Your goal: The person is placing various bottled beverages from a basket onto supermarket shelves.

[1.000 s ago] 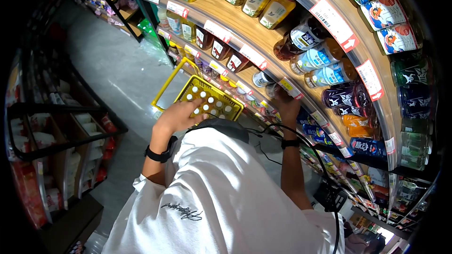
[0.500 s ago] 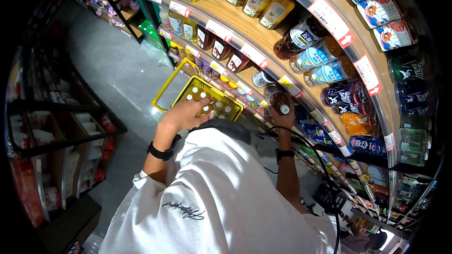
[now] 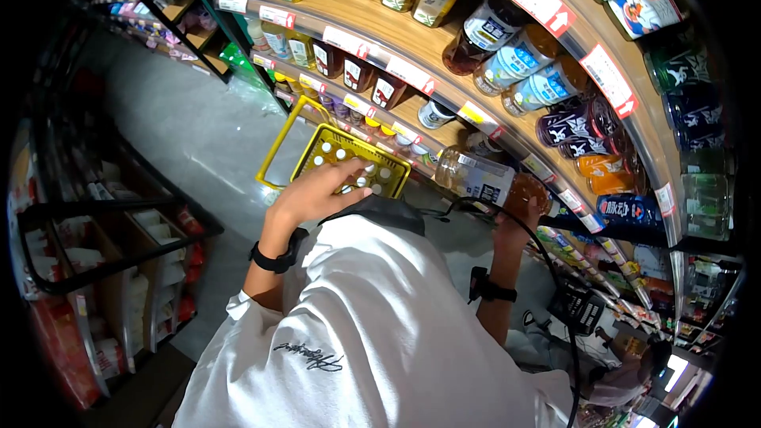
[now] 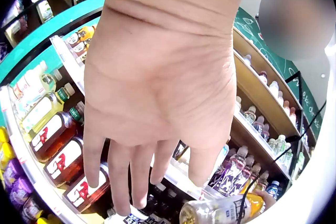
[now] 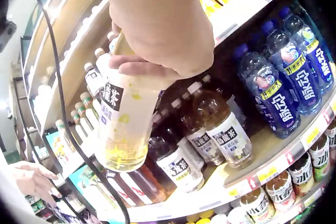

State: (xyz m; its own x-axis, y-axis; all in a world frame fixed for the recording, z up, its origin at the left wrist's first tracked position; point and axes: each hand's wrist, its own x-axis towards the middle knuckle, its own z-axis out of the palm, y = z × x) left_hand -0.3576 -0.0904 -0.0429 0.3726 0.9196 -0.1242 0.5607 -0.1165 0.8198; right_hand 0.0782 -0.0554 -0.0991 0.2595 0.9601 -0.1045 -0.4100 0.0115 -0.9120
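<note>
My right hand [image 3: 514, 226] grips a clear tea bottle [image 3: 482, 181] with a white label and pale amber liquid, tilted in front of the shelf edge. In the right wrist view the fingers wrap the upper part of this tea bottle [image 5: 128, 113], its base pointing down. Over the yellow basket [image 3: 369, 143], my left hand [image 3: 321, 190] stretches out palm down, fingers spread loosely above white-capped bottles [image 3: 341, 154]. The left wrist view shows the palm of the left hand [image 4: 157, 87] with straight fingers and nothing held.
Dark tea bottles [image 5: 223, 124] and blue drink bottles [image 5: 275, 87] stand on the shelf beside the right hand. Price tags line the curved shelf edges [image 3: 476, 115]. A black cable [image 3: 543, 257] hangs across the right arm. Shelving [image 3: 119, 269] stands at left, across the grey floor [image 3: 178, 123].
The right hand, earlier reaching into the shelf, has drawn out the tea bottle and moved it rightward in front of the shelf edge. The left hand stays over the basket; the head view shifted slightly.
</note>
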